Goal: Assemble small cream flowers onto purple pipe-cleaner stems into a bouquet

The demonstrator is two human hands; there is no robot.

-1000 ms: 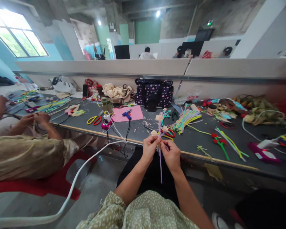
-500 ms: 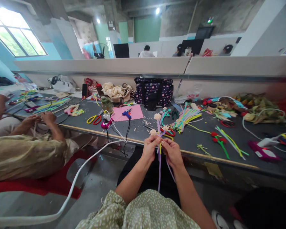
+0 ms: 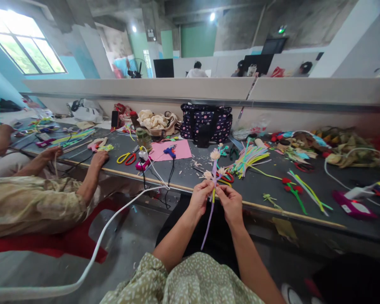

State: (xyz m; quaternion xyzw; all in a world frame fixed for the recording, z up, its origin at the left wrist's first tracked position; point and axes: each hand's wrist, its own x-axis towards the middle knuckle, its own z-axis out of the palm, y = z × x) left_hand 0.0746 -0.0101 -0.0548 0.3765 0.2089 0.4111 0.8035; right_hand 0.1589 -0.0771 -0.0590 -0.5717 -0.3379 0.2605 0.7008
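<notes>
In front of my lap, just below the table edge, both my hands pinch a small bunch of pipe-cleaner flowers (image 3: 214,169). My left hand (image 3: 200,197) is closed around the purple and yellow stems from the left. My right hand (image 3: 230,202) is closed on the same stems from the right, fingertips touching the left hand's. Cream and teal flower heads stand above my fingers. The purple stem end (image 3: 207,228) hangs down to the left, below my hands.
The dark table (image 3: 259,185) carries a pile of coloured pipe cleaners (image 3: 250,156), red flowers (image 3: 291,190), yellow scissors (image 3: 125,158), a blue glue gun (image 3: 170,151) on pink paper and a dotted bag (image 3: 206,122). A co-worker's hand (image 3: 99,159) rests on the table edge at left.
The hanging purple stem has swung from straight down toward the left. The co-worker's hand has moved right along the table edge. My hands stay together on the stems.
</notes>
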